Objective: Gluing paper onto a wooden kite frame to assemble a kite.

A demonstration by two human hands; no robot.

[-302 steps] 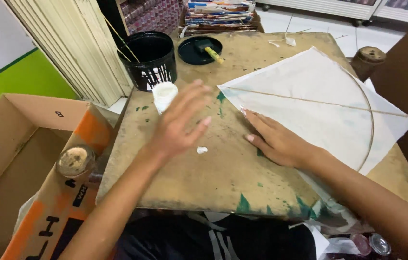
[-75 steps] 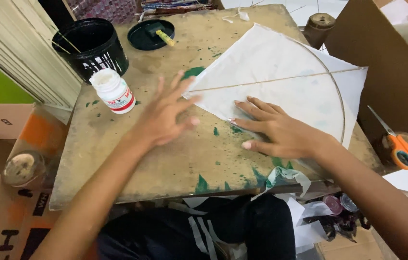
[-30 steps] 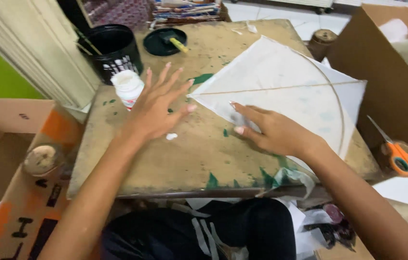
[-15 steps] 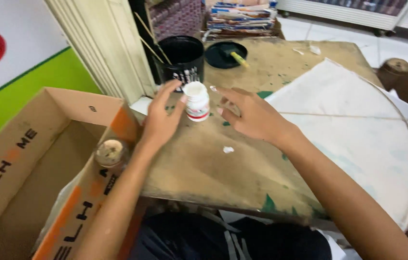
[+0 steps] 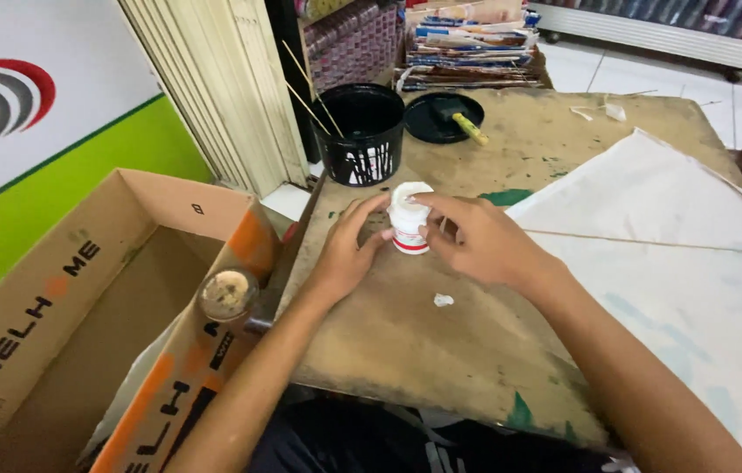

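We see both hands clasped on the small white bottle: left hand at nine o'clock, right hand at three, black bucket at twelve on the worktop.

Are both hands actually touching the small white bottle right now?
Touching. In the head view the left hand has its fingers wrapped against one side of the small white bottle, and the right hand presses fingers on the other side, no gap visible.
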